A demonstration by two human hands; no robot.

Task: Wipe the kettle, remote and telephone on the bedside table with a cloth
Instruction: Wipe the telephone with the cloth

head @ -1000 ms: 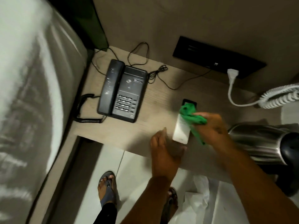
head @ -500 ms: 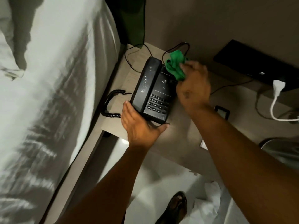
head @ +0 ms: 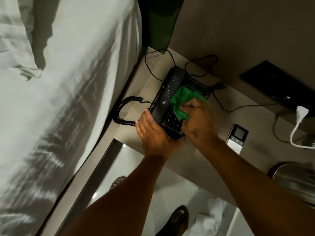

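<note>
Phone (head: 172, 99): black desk set, handset cradled on bed side, keypad toward front edge. Location: left half of tabletop (head: 226, 159), near front-left corner, base overhanging front edge slightly or flush with it; cannot tell which. Coiled cord (head: 122, 111) looped at left edge beside bed (head: 68, 99); thin cables (head: 201, 65) trailing toward back wall.

Left hand (head: 153, 133): palm and fingers cupped against front-left corner of phone, bracing it; not closed around anything.

Right hand (head: 199, 120): clenched on bunched green cloth (head: 180, 103), pressed onto keypad and body just right of handset. Pale specks visible on handset, so wiping judged unfinished.

Remote (head: 237, 137): white, small screen, lying flat right of phone, well apart from it, near front edge.

Kettle (head: 294, 178): steel, blurred, at right front corner, partly out of frame. White plug (head: 301, 113) in black wall panel (head: 279, 89), lead curling down toward kettle.

Risks, as judged:
- Handset knocked off cradle by sideways cloth stroke.
- Phone pushed off front edge if brace slackens.
- Keys pressed under firm wiping.
- Cloth snagging thin cables behind phone, dragging set.
- Right forearm passing close over remote; sweep could send it over front edge.
</note>
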